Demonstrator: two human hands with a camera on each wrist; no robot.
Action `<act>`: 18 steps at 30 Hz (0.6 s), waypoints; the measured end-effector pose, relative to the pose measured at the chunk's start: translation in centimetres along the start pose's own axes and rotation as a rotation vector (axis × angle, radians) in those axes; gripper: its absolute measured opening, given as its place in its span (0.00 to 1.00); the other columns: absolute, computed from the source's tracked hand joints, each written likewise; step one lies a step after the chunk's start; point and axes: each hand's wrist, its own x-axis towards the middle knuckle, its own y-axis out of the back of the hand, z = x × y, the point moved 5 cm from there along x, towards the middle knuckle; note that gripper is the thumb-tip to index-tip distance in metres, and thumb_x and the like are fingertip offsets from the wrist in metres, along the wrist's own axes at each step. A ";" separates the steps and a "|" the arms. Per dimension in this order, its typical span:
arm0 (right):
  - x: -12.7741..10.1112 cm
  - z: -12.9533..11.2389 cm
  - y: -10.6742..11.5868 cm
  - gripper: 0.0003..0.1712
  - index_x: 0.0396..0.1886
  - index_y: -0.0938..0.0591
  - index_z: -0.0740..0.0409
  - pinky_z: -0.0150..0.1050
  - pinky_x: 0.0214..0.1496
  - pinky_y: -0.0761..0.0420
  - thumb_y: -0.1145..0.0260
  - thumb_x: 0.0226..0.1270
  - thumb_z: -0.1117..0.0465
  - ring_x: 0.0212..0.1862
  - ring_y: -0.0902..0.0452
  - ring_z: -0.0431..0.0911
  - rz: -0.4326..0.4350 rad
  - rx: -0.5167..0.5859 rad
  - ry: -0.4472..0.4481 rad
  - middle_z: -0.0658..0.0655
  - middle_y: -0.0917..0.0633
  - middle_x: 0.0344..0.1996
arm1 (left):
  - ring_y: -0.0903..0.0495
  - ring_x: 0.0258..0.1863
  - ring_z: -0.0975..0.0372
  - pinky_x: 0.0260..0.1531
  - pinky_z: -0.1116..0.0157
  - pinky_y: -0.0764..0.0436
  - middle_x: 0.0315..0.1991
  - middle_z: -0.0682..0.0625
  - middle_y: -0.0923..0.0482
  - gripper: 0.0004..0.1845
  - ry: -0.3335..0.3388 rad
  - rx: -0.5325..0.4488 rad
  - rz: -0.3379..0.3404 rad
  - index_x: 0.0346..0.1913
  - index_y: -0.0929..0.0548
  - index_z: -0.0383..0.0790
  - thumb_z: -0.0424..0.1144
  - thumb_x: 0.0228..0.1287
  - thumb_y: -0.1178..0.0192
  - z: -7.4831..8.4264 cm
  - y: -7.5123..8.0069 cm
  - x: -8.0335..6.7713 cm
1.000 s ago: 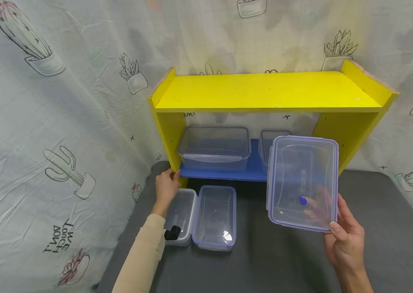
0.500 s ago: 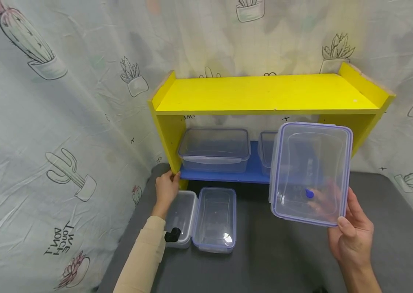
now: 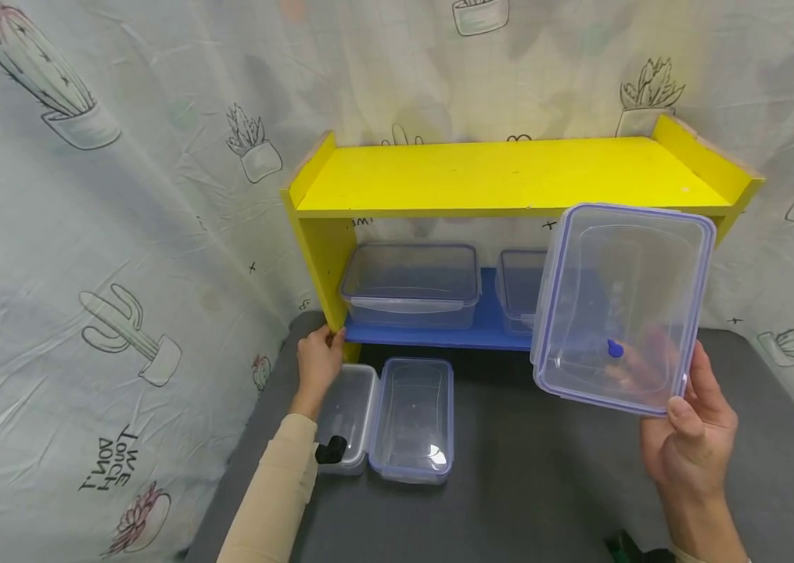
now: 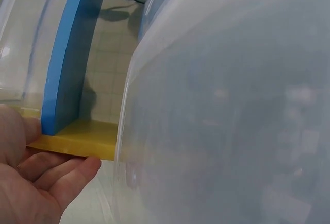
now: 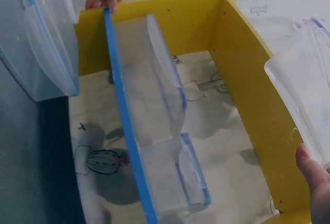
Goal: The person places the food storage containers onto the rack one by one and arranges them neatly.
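Note:
My right hand (image 3: 695, 430) pinches a clear plastic food container (image 3: 622, 297) at its lower right corner. The container has a lavender rim and a blue plug, and is tilted up in front of the right end of the yellow shelf unit (image 3: 509, 176). With thumb and fingers on either side, my left hand (image 3: 317, 363) grips the edge of the yellow side panel (image 4: 85, 139), beside the blue shelf board (image 3: 432, 337). On that board stand a large lidded container (image 3: 411, 274) and a smaller container (image 3: 519, 281), partly hidden behind the held one.
Below the blue board, two lidded containers lie side by side on the dark grey table (image 3: 516, 500): one with a whitish rim (image 3: 346, 414), partly behind my left arm, and one with a lavender rim (image 3: 412, 418). A cactus-printed cloth (image 3: 178, 258) hangs behind and at the left.
My right hand has raised the container and moved it rightward, tilting it a little more. My left hand keeps its grip on the side panel.

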 end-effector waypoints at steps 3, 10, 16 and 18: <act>0.5 -0.3 -0.1 0.34 0.69 0.42 0.79 0.58 0.62 0.26 0.59 0.60 0.86 0.62 0.29 0.71 0.021 0.012 0.009 0.78 0.32 0.65 | 0.28 0.15 0.58 0.20 0.65 0.33 0.18 0.45 0.21 0.14 -0.002 0.005 0.006 0.32 0.15 0.36 0.43 0.69 0.40 0.0 0.1 0.0; 1.6 -0.7 -0.7 0.34 0.71 0.45 0.78 0.61 0.59 0.25 0.64 0.61 0.84 0.60 0.29 0.74 0.041 0.012 0.004 0.78 0.32 0.64 | 0.28 0.15 0.58 0.19 0.65 0.32 0.19 0.44 0.20 0.14 -0.001 -0.008 -0.006 0.32 0.15 0.35 0.43 0.69 0.41 -0.2 -0.1 -0.2; 2.0 -0.8 -0.7 0.35 0.73 0.53 0.75 0.59 0.60 0.26 0.62 0.65 0.82 0.63 0.32 0.73 0.053 -0.052 -0.030 0.77 0.34 0.67 | 0.28 0.16 0.57 0.20 0.65 0.32 0.19 0.44 0.20 0.14 0.012 -0.002 -0.011 0.32 0.15 0.36 0.44 0.69 0.41 -0.6 -0.4 -0.4; 2.2 -0.8 -0.8 0.34 0.73 0.53 0.74 0.59 0.60 0.27 0.64 0.66 0.81 0.63 0.32 0.73 0.063 -0.056 -0.038 0.76 0.34 0.67 | 0.27 0.16 0.57 0.20 0.65 0.32 0.19 0.44 0.20 0.14 0.018 -0.001 -0.013 0.33 0.15 0.36 0.44 0.70 0.41 -0.6 -0.3 -0.4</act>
